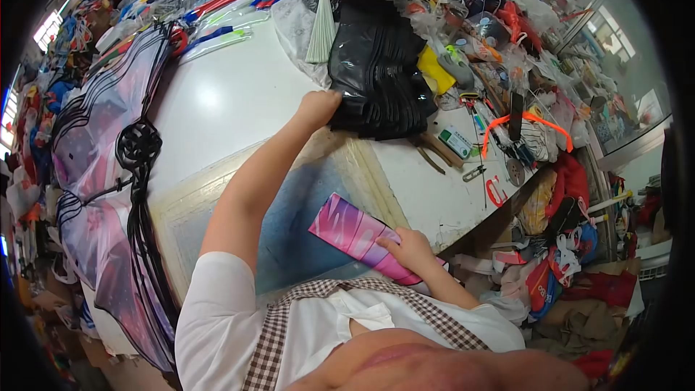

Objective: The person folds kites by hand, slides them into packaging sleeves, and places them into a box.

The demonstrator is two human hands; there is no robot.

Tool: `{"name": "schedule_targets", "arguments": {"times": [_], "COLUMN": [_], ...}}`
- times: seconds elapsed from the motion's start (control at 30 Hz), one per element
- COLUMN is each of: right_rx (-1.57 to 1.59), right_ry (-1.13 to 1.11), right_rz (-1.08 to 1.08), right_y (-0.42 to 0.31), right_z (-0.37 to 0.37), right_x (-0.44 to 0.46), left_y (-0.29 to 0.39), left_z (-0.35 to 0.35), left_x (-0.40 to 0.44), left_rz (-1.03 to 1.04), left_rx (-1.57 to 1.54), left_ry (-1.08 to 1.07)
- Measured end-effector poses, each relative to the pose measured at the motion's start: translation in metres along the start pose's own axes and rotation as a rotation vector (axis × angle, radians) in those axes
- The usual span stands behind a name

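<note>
My left hand [319, 108] reaches across the table, its fingers closed at the near left corner of a stack of black plastic bags [376, 72]. The fingertips are partly hidden, but they seem to pinch a bag's edge. Close to my body, my right hand [411, 252] grips a flat, folded pink and purple printed sheet [351, 230], thumb on top. That bundle lies slanted over a blue-grey pad [297, 210] with a yellowed border. A pale pleated bundle [322, 29] rests against the bags.
Pink and purple printed sheets [94, 246] with black cords [139, 145] hang over the left side of the white table [217, 101]. Snips [474, 173], a green-white box [455, 142] and an orange curved strip [528, 119] lie to the right. Piled bags and cloth surround the table.
</note>
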State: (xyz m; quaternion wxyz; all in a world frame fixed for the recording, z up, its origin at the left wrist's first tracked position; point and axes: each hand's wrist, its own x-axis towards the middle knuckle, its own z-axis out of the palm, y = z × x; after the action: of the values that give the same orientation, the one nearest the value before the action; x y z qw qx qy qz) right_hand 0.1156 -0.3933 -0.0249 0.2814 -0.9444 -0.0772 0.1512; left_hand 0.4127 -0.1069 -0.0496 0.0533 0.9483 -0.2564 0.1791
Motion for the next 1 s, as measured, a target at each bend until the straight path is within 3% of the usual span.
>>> {"name": "schedule_targets", "arguments": {"times": [0.13, 0.2, 0.33, 0.43, 0.5, 0.57, 0.67, 0.77, 0.87, 0.93, 1.0], "right_rx": [0.015, 0.013, 0.019, 0.03, 0.022, 0.012, 0.213, 0.243, 0.34, 0.381, 0.52], "right_ry": [0.004, -0.001, -0.003, 0.021, -0.007, -0.024, -0.124, -0.287, -0.416, -0.541, -0.737], "right_rz": [-0.005, -0.001, -0.016, -0.078, -0.12, -0.147, -0.318, -0.347, -0.385, -0.385, -0.159], "right_y": [0.004, 0.004, 0.005, 0.002, -0.003, -0.017, -0.051, -0.1, -0.13, -0.145, -0.157], "right_z": [0.005, 0.002, 0.008, 0.008, 0.004, 0.007, 0.018, 0.022, 0.034, 0.049, 0.053], "right_x": [0.001, 0.004, -0.003, 0.003, 0.007, 0.006, 0.008, 0.001, -0.002, -0.01, -0.014], "left_y": [0.006, -0.017, -0.017, -0.016, -0.011, -0.007, -0.005, -0.017, 0.019, 0.036, 0.062], "left_z": [-0.096, -0.129, -0.2, -0.191, -0.183, -0.179, -0.173, -0.167, -0.175, -0.18, -0.202], "left_x": [-0.034, -0.088, -0.23, -0.344, -0.402, -0.432, -0.458, -0.465, -0.434, -0.415, -0.392], "left_rz": [-0.359, -0.392, -0.527, -0.511, -0.874, -0.944, -1.044, -1.456, -1.362, -1.326, -1.229], "left_rx": [-0.508, -0.536, 0.031, 0.089, 0.182, 0.181, 0.156, -0.166, -0.422, -0.365, -0.382], "left_ry": [0.155, 0.267, 0.084, 0.237, -0.115, -0.078, -0.009, 0.022, 0.455, 0.544, 0.653]}}
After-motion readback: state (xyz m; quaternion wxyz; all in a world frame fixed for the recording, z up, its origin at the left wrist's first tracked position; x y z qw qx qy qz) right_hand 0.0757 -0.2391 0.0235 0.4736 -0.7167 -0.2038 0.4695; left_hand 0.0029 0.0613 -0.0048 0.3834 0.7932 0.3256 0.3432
